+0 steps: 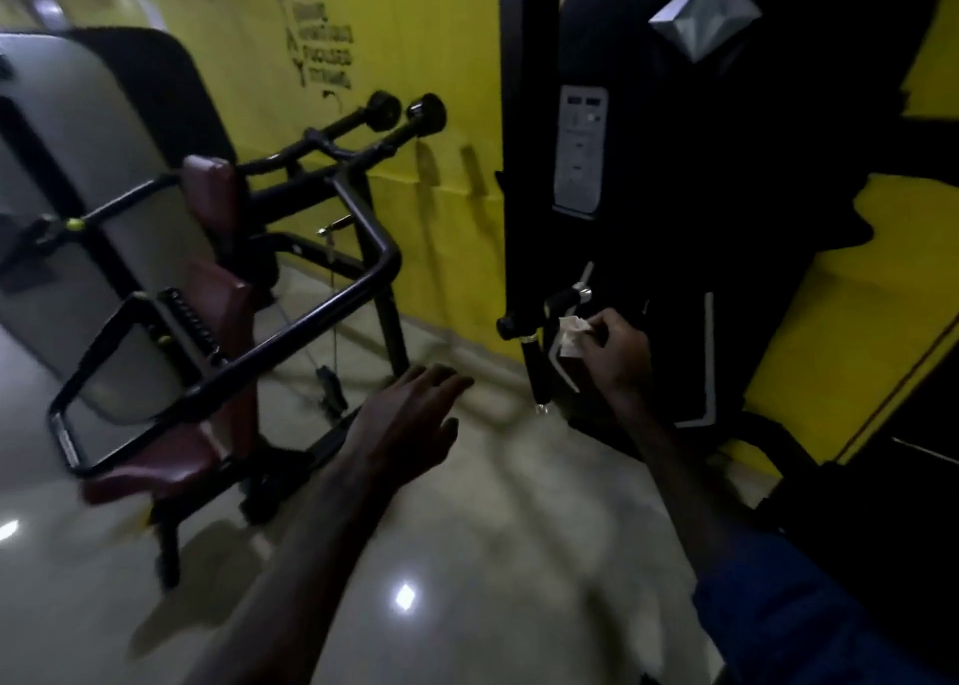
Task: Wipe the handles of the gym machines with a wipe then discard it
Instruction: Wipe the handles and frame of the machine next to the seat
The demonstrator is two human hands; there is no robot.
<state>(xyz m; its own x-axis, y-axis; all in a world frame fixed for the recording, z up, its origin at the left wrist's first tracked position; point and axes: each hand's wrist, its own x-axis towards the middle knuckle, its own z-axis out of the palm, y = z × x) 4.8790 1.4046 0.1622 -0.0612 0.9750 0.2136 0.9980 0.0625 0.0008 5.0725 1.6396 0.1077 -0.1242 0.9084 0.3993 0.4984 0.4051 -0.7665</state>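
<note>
Right hand (617, 342) grip pinching crumpled whitish wipe (572, 336) beside black handle (534, 373), left hand (410, 414) flat, empty.

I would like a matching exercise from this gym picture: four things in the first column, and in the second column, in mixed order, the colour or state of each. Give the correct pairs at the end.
Column one:
1. wipe
2. left hand
3. wall
4. seat pads

Column two:
A. dark red
B. yellow
C. held in the right hand, next to a black handle
D. open, holding nothing, above the floor

Pairs: 1-C, 2-D, 3-B, 4-A
</note>
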